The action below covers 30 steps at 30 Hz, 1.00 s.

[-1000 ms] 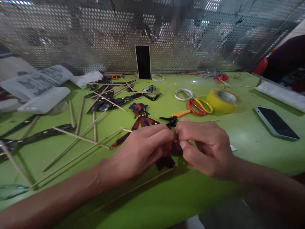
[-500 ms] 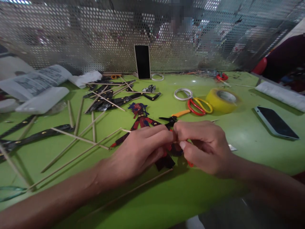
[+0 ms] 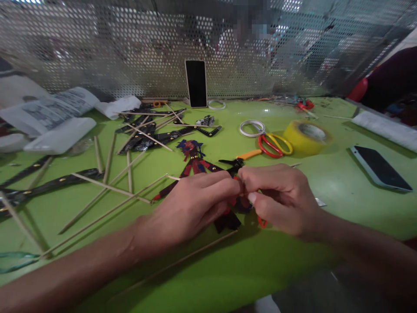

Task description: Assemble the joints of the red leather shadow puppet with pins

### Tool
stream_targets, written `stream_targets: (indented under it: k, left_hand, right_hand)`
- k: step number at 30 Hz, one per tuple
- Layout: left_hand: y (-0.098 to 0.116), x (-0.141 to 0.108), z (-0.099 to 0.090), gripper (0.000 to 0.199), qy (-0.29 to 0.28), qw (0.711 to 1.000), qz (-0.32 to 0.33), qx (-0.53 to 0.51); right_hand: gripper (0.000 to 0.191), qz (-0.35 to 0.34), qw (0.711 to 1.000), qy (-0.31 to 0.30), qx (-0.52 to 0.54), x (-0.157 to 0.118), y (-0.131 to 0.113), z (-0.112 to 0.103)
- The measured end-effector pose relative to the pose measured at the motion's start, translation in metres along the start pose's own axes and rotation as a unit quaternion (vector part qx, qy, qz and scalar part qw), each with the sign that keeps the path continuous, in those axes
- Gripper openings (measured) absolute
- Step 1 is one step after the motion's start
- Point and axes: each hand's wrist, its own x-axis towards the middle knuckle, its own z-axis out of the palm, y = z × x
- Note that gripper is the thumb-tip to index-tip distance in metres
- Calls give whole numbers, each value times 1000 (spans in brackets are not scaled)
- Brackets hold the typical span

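Note:
A flat jointed puppet [image 3: 194, 161], black and red with a blue-and-red head and brass-coloured fasteners, lies in front of me. My left hand [image 3: 195, 202] covers its middle, fingers curled down on it. Against those fingertips, my right hand [image 3: 280, 200] pinches a thin strand [image 3: 245, 194] between thumb and forefinger; its far end is hidden. A loop of red [image 3: 262, 221] shows below my right hand. Just beyond the hands lie black-bladed snips with an orange handle [image 3: 249, 154]. A thin wooden stick [image 3: 195, 251] lies nearer me, below my left hand.
Several wooden sticks [image 3: 107, 189] and black puppet parts [image 3: 143, 134] spread over the green table's left side. Right of centre are a white tape ring [image 3: 252, 128], red-and-yellow scissor handles [image 3: 276, 145] and yellow tape [image 3: 306, 138]. One phone [image 3: 196, 83] stands upright; another [image 3: 381, 168] lies flat.
The view has shifted slightly, so everything sits a little further right. Both hands keep nearly the same pose, fingertips together over the puppet.

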Motion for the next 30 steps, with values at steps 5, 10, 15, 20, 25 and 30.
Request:
stream_targets:
  k: [5, 10, 15, 20, 25, 30]
  left_hand:
    - [-1, -1, 0, 13, -8, 1000, -11, -3]
    - [0, 0, -1, 12, -9, 1000, -4, -3]
    - [-1, -1, -1, 13, -9, 1000, 3, 13]
    - [1, -1, -3, 11, -20, 1000, -9, -7]
    - [0, -1, -1, 9, -19, 1000, -10, 13]
    - [0, -2, 0, 10, -21, 999, -11, 23]
  right_hand:
    - [22, -15, 1000, 1, -10, 0, 1, 0]
    - [21, -37, 999, -8, 8, 1, 1, -2]
    - [22, -51, 999, -12, -4, 2, 1, -1]
    - [20, -40, 999, -8, 5, 1, 2, -1]
    - [22, -34, 999, -4, -1, 1, 2, -1]
    - [22, -29, 1000, -4, 3, 1, 1, -1]
